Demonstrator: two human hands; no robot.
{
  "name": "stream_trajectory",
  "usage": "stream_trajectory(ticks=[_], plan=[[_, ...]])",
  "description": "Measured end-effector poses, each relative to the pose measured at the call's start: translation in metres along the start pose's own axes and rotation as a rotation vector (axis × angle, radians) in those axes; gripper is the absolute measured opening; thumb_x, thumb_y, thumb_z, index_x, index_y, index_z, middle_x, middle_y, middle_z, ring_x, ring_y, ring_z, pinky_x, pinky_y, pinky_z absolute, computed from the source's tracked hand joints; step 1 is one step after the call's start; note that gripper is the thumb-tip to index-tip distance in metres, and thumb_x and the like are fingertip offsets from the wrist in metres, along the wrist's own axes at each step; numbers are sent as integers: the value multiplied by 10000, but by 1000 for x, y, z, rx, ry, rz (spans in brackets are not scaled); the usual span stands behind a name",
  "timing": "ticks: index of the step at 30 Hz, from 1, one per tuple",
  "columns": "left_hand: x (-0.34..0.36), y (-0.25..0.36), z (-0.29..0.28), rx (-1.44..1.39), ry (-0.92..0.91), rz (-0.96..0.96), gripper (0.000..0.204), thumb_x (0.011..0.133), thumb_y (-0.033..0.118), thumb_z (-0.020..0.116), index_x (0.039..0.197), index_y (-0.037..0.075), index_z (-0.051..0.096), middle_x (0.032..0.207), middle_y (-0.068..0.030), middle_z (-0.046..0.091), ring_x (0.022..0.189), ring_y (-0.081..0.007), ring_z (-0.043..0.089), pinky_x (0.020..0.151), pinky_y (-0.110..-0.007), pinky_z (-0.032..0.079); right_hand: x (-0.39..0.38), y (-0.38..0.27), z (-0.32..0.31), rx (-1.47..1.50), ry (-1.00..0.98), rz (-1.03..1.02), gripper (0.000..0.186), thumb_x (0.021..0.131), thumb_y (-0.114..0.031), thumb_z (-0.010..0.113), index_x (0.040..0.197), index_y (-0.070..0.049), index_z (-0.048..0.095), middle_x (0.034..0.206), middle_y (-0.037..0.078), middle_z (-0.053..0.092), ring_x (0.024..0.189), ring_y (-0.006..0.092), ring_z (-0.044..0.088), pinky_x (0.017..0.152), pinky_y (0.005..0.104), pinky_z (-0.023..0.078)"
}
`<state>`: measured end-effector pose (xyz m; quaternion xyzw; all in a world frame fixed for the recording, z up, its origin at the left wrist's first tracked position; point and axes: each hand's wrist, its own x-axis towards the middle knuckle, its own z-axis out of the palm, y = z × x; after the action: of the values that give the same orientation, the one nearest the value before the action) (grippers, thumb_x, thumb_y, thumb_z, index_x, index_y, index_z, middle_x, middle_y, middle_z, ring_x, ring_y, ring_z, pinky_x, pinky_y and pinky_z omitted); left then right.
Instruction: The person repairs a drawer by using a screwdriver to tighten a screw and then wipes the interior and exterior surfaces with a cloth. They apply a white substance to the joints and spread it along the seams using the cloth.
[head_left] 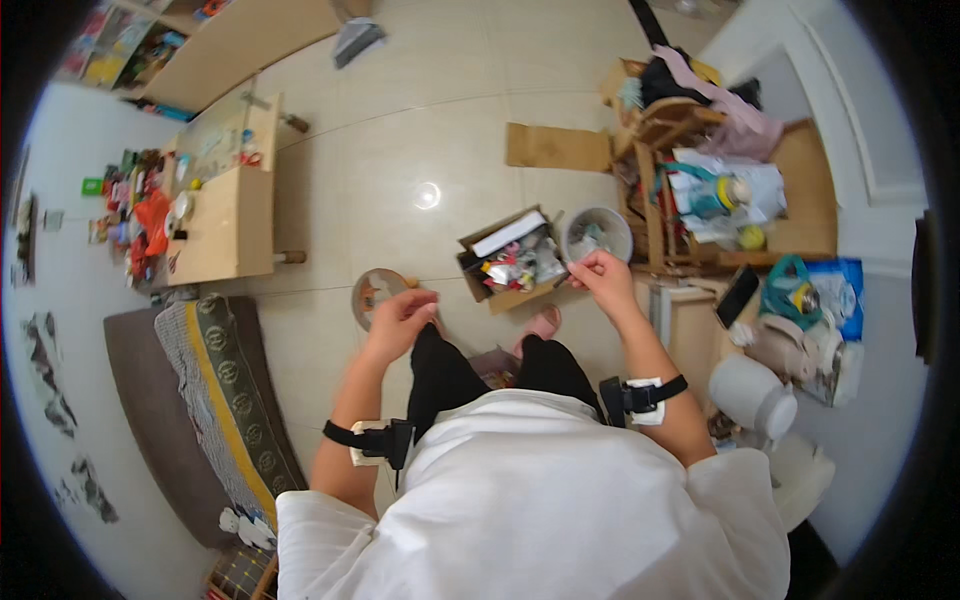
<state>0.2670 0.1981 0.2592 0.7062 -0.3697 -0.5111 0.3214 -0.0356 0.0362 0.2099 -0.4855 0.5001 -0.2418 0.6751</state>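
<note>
My right hand (606,285) is raised over the near side of a round grey bin (622,232), thumb and fingertips pinched together. What they hold, if anything, is too small to make out. Crumpled clear plastic (592,238) lies inside the bin. Beside it on the floor stands an open cardboard box (515,298) filled with small packets and a white carton. My left hand (398,322) hovers above a round, flat-topped object (368,294), its fingers loosely bent and apart from the thumb, with nothing visible in them.
To the right, a wooden chair (648,190) bears bags and cloth, near a cluttered counter with a white jug (750,395). A flat cardboard piece (557,147) lies ahead. At left are a wooden table (225,225) and a brown bench (140,370) with a patterned cover.
</note>
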Motion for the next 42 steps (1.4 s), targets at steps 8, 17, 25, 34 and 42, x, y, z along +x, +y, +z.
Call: stream_trajectory(ticks=[8, 17, 25, 34, 42], plan=[[-4, 2, -99, -367, -73, 47, 231, 874, 108, 639, 1069, -16, 651, 906, -66, 685, 817, -102, 622, 733, -251, 509, 27, -78, 219, -52, -342, -70, 144, 823, -92, 695, 790, -20, 575, 754, 62, 658, 645, 87, 611, 576, 226, 488], [-35, -72, -300, -395, 166, 19, 173, 857, 72, 646, 989, -37, 658, 828, -59, 686, 729, -100, 632, 666, -235, 507, 60, -90, 478, -46, -593, -147, 124, 841, -50, 669, 806, -20, 554, 814, 47, 645, 730, 97, 609, 670, 249, 515], [-55, -122, -384, -432, 408, 28, 161, 828, 61, 679, 966, -23, 672, 831, -52, 683, 737, -90, 616, 683, -232, 500, 77, -91, 599, -135, -719, -130, 137, 832, -99, 689, 800, -21, 581, 740, 18, 643, 673, 62, 597, 608, 220, 487], [-37, -130, -455, -478, 510, -30, 172, 812, 70, 697, 953, -19, 655, 786, -32, 668, 705, -87, 609, 648, -240, 501, 126, -104, 680, -246, -812, -123, 133, 828, -115, 692, 830, -12, 608, 733, 0, 634, 669, 44, 579, 606, 210, 478], [92, -202, -562, -252, 684, -165, 138, 794, 103, 713, 878, 3, 671, 730, -55, 659, 651, -96, 594, 624, -246, 490, 274, -72, 751, -157, -827, 116, 177, 877, -123, 623, 993, 10, 614, 852, 40, 651, 728, 87, 602, 651, 222, 497]])
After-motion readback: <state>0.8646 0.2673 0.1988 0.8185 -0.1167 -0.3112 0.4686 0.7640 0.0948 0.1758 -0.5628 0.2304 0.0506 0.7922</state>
